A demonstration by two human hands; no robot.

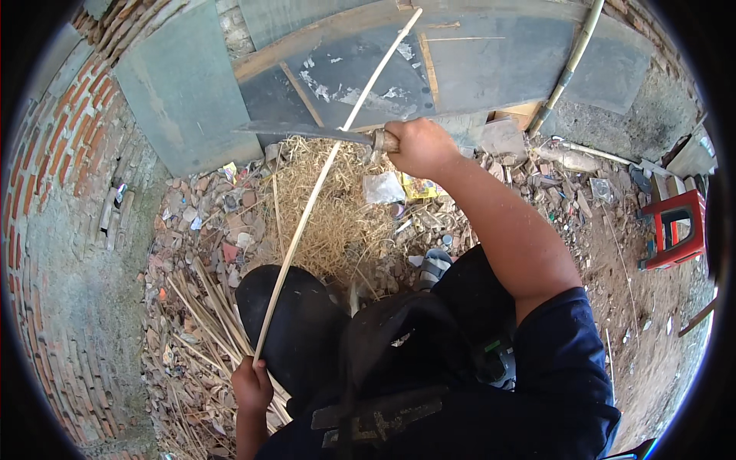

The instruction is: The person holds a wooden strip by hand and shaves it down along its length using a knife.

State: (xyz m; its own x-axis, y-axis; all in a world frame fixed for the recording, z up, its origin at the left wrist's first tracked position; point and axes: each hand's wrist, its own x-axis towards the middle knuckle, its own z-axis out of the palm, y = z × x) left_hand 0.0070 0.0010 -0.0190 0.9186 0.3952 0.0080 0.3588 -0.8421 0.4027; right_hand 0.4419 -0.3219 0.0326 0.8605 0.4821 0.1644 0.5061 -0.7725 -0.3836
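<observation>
The left hand [251, 385] clutches the near end of a long, pale stick [310, 202] slanting over the black-clad left knee [313, 316], while the right hand [423, 149] grips a knife [307, 132] crossing it (flexing wood could make the knife skid kneeward).

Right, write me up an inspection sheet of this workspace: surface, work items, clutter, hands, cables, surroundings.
Surface: uneven ground, strewn with rubble toward the middle and left.
Work items: long pale strip slanting over the left leg; knife blade crossing it.
Clutter: shavings heap ahead, clear plastic and yellow wrapper beside it; loose strips at lower left.
Hands: left hand grips the pale strip low down; right hand grips the knife handle.
Cables: nothing seen.
Surroundings: brick wall left, grey panels ahead, red stool right.
</observation>
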